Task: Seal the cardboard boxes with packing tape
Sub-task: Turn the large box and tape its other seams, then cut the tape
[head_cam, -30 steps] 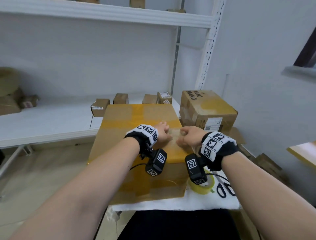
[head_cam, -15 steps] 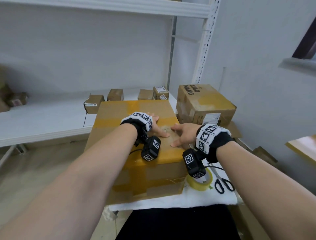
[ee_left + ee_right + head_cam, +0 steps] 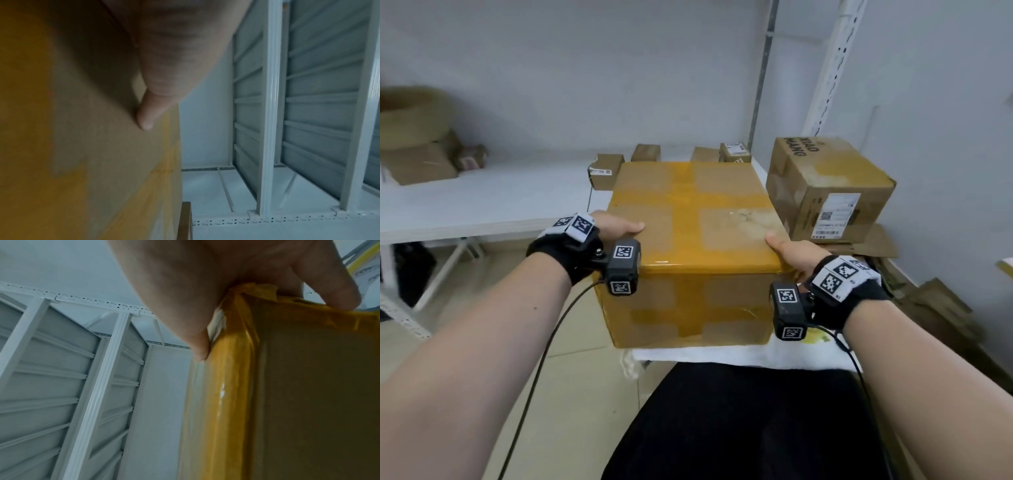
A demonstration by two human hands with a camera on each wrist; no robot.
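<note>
1. While both hands grip the big cardboard box (image 3: 693, 240) at its near top corners, the step in hand looks like lifting or turning it on the white cloth (image 3: 739, 354), so the person should keep both sides level.
2. On the left hand (image 3: 607, 228), the thumb lies flat on the top face; the left wrist view shows one straight finger pressed against the side wall.
3. On the right hand (image 3: 796, 255), the thumb rests on the top edge, and the right wrist view shows fingers curled round the taped corner.
4. Pressing on the yellow packing tape (image 3: 683, 205) rather than bare card should help avoid peeling a strip.
5. Counted: one box in hand; one labelled box (image 3: 828, 188) just beside it to the right; four small boxes (image 3: 608, 169) on the shelf behind.
6. Tape roll: only a yellow sliver shows under the right wrist.
</note>
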